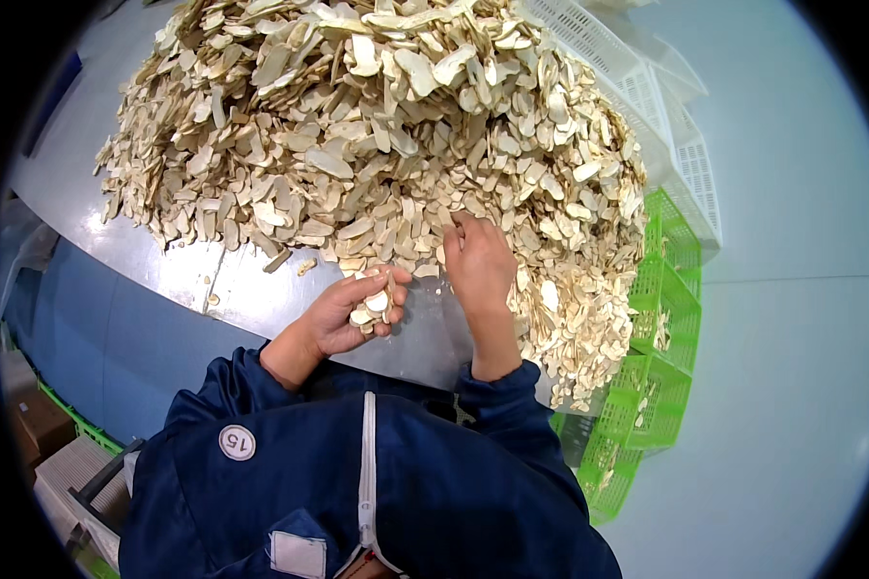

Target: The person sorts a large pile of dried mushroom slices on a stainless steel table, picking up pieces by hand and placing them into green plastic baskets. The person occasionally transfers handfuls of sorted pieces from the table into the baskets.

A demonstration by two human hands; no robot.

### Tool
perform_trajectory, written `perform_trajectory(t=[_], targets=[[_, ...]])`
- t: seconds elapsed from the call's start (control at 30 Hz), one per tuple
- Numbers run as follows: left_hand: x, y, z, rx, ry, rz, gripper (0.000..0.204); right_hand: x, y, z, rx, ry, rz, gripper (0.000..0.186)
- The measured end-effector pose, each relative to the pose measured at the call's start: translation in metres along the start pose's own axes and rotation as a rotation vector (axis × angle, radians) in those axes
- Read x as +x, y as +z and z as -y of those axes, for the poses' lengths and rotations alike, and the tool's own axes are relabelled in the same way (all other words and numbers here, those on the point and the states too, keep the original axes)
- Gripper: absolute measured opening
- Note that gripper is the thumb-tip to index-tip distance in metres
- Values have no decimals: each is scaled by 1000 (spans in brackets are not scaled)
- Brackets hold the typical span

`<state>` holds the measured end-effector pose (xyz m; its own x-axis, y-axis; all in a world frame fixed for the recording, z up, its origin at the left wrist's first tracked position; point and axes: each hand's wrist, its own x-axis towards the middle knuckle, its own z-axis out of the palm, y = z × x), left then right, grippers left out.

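Observation:
A big heap of pale, dried root-like slices [328, 164] covers much of the metal table [270, 289]. My left hand [343, 314] is at the near edge of the heap, palm up, its fingers curled around several dried slices [377, 301]. To its right, my right hand [480, 265] reaches into the front of the heap with fingers bent down and together. Its fingertips touch the slices there; whether one is pinched between them is hidden. A few loose pieces [306, 266] lie on the bare metal left of my left hand.
Green plastic baskets [668, 314] with some slices in them line the table's right side. White perforated baskets [647, 96] stand at the far right. Smaller slices spread to the table's near right edge. At lower left are a cardboard box [43, 420] and a stack of pale trays [82, 473].

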<state>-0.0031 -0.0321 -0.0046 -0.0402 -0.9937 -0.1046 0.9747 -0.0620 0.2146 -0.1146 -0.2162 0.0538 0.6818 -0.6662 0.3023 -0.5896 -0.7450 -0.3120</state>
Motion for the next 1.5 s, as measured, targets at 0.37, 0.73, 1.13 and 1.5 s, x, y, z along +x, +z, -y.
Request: perform_trajectory(t=[0.37,0.73,1.13,1.5], targets=[[-4,-1,0,3,7,-26,32,-3,6,16,25,95,155,31],[4,-2,5,-61,-10,-29,35,-3,8,7,158,16,-82,23],[1,7,5,-54,11,-53,34,-23,-32,-35,1152,281,-32,27],[0,-4,4,-97,-1,-65,37,-81,-105,-103,1799,761,188,30]])
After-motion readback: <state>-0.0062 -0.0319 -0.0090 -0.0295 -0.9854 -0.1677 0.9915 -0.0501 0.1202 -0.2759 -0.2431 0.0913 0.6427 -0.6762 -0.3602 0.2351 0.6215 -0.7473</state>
